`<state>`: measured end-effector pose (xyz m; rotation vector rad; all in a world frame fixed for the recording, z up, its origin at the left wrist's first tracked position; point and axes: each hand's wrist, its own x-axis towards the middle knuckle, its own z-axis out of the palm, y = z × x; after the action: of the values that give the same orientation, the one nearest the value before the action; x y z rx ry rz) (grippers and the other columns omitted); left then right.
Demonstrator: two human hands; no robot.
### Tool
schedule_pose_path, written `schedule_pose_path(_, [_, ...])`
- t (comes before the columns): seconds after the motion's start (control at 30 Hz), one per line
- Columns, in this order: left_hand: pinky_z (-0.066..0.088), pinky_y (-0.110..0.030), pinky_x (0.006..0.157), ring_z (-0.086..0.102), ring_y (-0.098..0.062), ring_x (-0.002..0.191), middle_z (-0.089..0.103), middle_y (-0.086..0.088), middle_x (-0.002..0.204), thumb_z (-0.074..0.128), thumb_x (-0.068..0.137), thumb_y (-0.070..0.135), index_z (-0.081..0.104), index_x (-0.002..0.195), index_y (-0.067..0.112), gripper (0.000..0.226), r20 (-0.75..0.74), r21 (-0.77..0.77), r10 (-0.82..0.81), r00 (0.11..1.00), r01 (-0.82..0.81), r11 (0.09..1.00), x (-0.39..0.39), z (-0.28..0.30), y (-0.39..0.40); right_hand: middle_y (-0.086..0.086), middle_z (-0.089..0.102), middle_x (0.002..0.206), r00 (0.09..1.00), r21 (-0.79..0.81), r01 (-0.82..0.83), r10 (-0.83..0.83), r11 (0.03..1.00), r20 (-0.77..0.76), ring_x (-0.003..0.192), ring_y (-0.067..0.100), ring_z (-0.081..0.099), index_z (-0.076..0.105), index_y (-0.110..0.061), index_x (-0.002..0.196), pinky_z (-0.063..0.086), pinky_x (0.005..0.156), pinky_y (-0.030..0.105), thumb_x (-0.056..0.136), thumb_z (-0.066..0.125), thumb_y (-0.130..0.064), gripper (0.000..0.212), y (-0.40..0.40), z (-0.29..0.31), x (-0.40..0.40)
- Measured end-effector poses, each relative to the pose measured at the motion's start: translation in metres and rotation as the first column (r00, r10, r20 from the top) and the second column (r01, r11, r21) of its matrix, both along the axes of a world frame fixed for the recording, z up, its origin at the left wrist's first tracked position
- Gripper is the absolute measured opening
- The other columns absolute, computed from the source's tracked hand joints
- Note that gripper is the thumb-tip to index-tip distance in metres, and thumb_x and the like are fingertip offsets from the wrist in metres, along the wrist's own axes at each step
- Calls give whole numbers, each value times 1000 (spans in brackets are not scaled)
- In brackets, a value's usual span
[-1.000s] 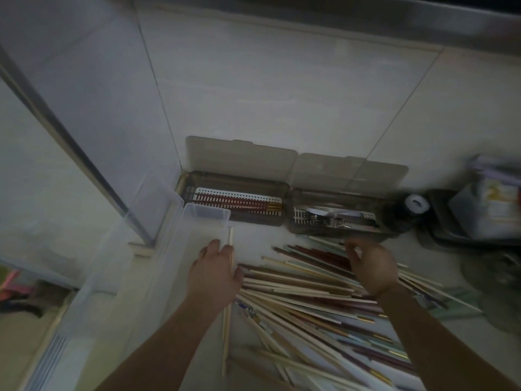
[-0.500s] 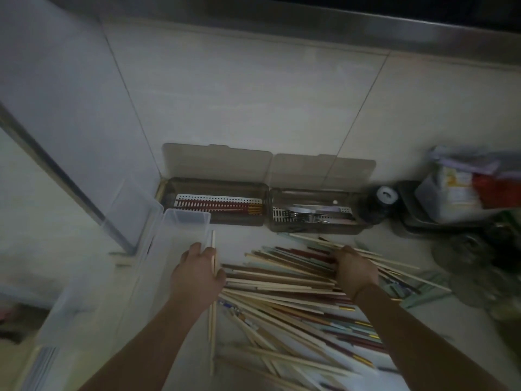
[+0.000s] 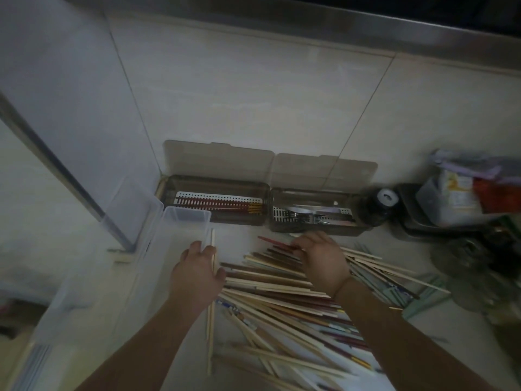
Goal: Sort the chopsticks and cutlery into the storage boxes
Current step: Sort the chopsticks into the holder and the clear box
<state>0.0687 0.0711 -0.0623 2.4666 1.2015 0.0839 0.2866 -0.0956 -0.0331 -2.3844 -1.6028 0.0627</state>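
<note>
Sorting a mixed heap of chopsticks by kind, one hand gathering and one hand picking.

The left hand (image 3: 197, 273) has its grip closed around pale wooden chopsticks (image 3: 211, 320), held lengthwise beside the clear bin (image 3: 186, 218), probably to keep the matched ones apart from the heap (image 3: 282, 294) on the worktop (image 3: 242, 238). The right hand (image 3: 324, 258) curls its fingers onto a dark red chopstick (image 3: 272, 242) at the heap's far edge, seemingly bound for the left storage box (image 3: 214, 204), which already holds red ones. The right storage box (image 3: 313, 215), lid up, holds metal cutlery (image 3: 304, 217).
</note>
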Motion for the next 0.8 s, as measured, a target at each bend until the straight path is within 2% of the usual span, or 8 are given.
schedule_pose_path(0.13, [47, -36, 93, 46, -25, 120, 44, -6, 136, 61, 83, 43, 55, 129, 22, 51, 1, 6, -4, 1000, 4, 1000, -2, 0, 1, 0, 54, 108, 950, 234, -58, 126, 971, -287, 80, 22, 57, 51, -25, 118, 49, 62, 33, 100, 36, -27, 24, 42, 25, -31])
schedule_pose_path(0.2, [47, -36, 92, 47, -25, 120, 44, -6, 135, 60, 83, 43, 55, 128, 22, 50, 5, 1, -5, 1000, 4, 1000, -1, 0, 1, 1, 56, 112, 944, 285, -39, 128, 958, -303, 84, 22, 59, 48, -29, 125, 51, 66, 34, 102, 30, -32, 29, 64, 34, -36])
schedule_pose_path(0.33, [49, -37, 90, 49, -25, 115, 47, -6, 131, 60, 82, 43, 57, 122, 21, 46, 14, 17, -6, 1000, 6, 1000, -1, 1, 0, 9, 53, 119, 989, 81, -57, 68, 995, -130, 89, 34, 61, 48, -20, 131, 53, 71, 40, 92, 46, -9, 40, 108, 40, -25])
schedule_pose_path(0.4, [50, -37, 89, 49, -25, 114, 47, -6, 129, 59, 81, 42, 57, 120, 21, 45, 9, 28, -12, 1000, 11, 1000, -2, 0, 0, 11, 49, 124, 990, -59, -79, 72, 995, -120, 98, 36, 57, 49, -16, 127, 50, 78, 39, 80, 51, 1, 50, 128, 40, -18])
schedule_pose_path(0.47, [50, -38, 87, 50, -26, 112, 49, -6, 125, 60, 79, 42, 58, 118, 21, 44, 23, 37, -11, 1000, 10, 999, -3, 0, -1, 11, 50, 120, 988, -137, -113, 96, 984, -125, 101, 35, 55, 54, -15, 116, 47, 79, 37, 75, 51, 5, 45, 146, 37, -16])
schedule_pose_path(0.6, [50, -37, 88, 49, -24, 113, 49, -3, 125, 57, 79, 44, 56, 119, 22, 46, 22, 39, -4, 1000, 3, 999, -2, 0, 0, 13, 51, 116, 983, -184, -117, 87, 976, -164, 101, 34, 56, 59, -11, 109, 47, 83, 34, 77, 51, 7, 37, 172, 23, -16])
schedule_pose_path(0.7, [49, -36, 89, 48, -22, 113, 48, -2, 124, 54, 80, 46, 55, 119, 23, 45, 13, 43, -11, 1000, 10, 999, -2, -2, 1, 14, 52, 125, 960, -198, -214, 168, 957, -226, 116, 30, 50, 61, -10, 116, 41, 100, 32, 77, 53, 9, 44, 179, 12, -18])
schedule_pose_path(0.8, [49, -37, 89, 48, -24, 113, 49, -3, 124, 55, 80, 45, 56, 119, 22, 45, 21, 39, -16, 1000, 15, 999, -1, -3, 1, 16, 51, 130, 929, -130, -279, 233, 951, -289, 122, 30, 46, 60, -7, 122, 35, 108, 34, 73, 50, 14, 54, 170, 5, -20])
